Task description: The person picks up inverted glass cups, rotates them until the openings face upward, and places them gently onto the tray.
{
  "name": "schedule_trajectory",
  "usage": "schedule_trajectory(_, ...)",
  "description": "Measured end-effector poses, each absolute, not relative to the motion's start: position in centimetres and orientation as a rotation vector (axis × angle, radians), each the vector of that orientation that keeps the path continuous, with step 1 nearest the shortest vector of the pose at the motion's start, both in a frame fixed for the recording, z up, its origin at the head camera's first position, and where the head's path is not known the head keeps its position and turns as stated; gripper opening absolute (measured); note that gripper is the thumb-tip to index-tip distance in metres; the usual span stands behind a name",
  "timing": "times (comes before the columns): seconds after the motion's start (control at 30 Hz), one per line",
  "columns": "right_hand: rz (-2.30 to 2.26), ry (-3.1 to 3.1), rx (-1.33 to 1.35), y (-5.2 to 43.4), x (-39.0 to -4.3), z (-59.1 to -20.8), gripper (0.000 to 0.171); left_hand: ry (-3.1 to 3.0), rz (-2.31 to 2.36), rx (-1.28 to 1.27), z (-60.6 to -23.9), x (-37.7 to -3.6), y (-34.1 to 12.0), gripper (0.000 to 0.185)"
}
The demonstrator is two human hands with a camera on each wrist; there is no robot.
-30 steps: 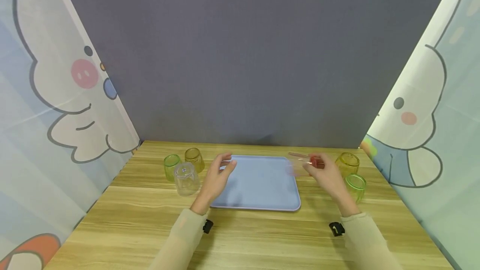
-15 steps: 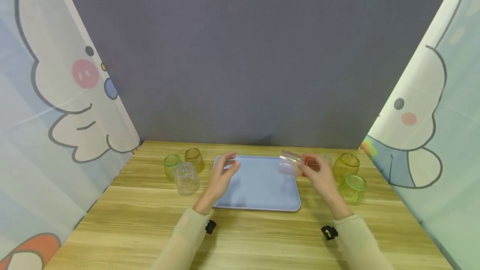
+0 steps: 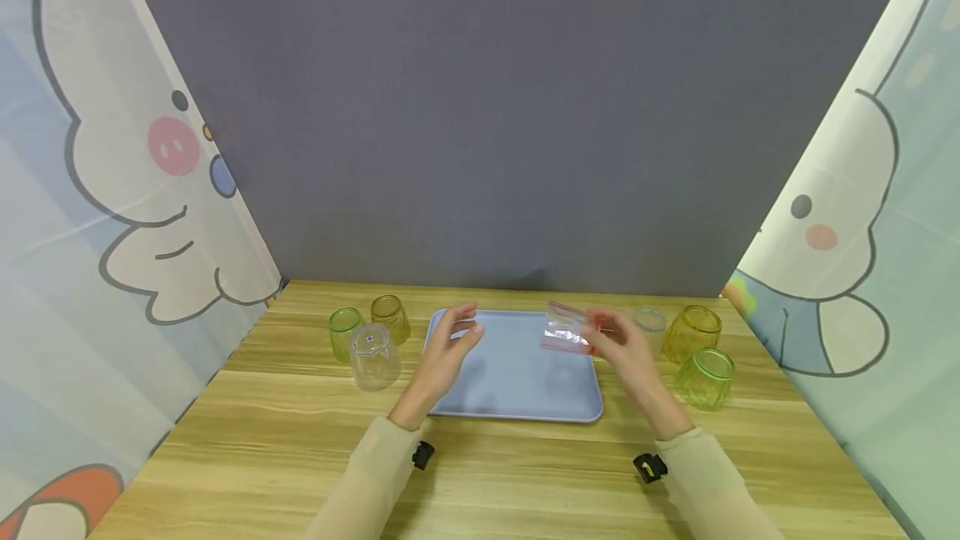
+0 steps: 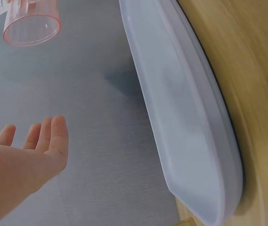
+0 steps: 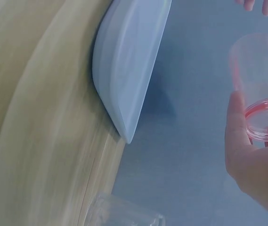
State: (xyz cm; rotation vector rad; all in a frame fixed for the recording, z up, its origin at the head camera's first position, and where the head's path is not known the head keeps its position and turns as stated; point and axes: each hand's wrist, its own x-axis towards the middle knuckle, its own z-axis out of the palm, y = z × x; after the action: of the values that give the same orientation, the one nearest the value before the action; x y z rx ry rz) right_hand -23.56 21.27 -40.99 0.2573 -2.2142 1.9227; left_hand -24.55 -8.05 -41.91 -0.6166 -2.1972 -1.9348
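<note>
My right hand [image 3: 628, 352] grips a clear, pink-tinted cup [image 3: 564, 332] around its base. The cup lies sideways in the air over the right part of a light blue tray [image 3: 517, 407], its mouth pointing left. In the right wrist view the thumb and fingers hold the reddish base of this cup [image 5: 258, 70]. Over the tray's left side hovers my left hand [image 3: 444, 352], holding nothing, fingers loosely bent and thumb apart. From the left wrist view, the cup's pink rim [image 4: 32, 30] is well apart from my left fingers.
Left of the tray stand a green cup [image 3: 344, 336], an amber cup [image 3: 390, 319] and a clear upside-down cup [image 3: 375, 363]. To its right are a clear cup [image 3: 650, 325], a yellow cup [image 3: 692, 336] and a green cup [image 3: 705, 380]. A grey panel [image 3: 480, 123] rises behind the table.
My right hand has carried the pink cup leftward from beside the right-hand cups to above the tray, uncovering the clear cup. The left hand has shifted slightly right.
</note>
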Motion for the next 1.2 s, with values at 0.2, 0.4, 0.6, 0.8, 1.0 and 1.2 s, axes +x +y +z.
schedule_trajectory(0.2, 1.936, -2.217, 0.307, 20.8, -23.5, -41.1, 0.044, -2.197, -1.949, -0.631, -41.9, -24.4, -8.1, 0.049)
schedule_trajectory(0.4, 1.946, -2.189, 0.351, 20.0, -23.4, -41.0, 0.043, -2.201, -1.942, -0.672, -41.9, -24.4, -8.2, 0.049)
schedule_trajectory(0.6, 2.004, -2.149, 0.362, 18.9, -23.3, -41.2, 0.041, -2.218, -1.99, -0.731, -42.0, -24.3, -8.0, 0.052)
schedule_trajectory(0.8, 2.058, -2.108, 0.427, 17.9, -23.1, -41.2, 0.039, -2.217, -2.009, -0.759, -42.0, -24.0, -7.8, 0.054)
schedule_trajectory(1.0, 2.037, -2.12, 0.467, 17.2, -22.8, -41.1, 0.039, -2.227, -1.985, -0.776, -42.0, -23.9, -7.4, 0.054)
schedule_trajectory(1.2, 2.036, -2.14, 0.5, 16.7, -22.5, -41.1, 0.04, -2.236, -1.979, -0.82, -42.1, -23.8, -7.1, 0.056)
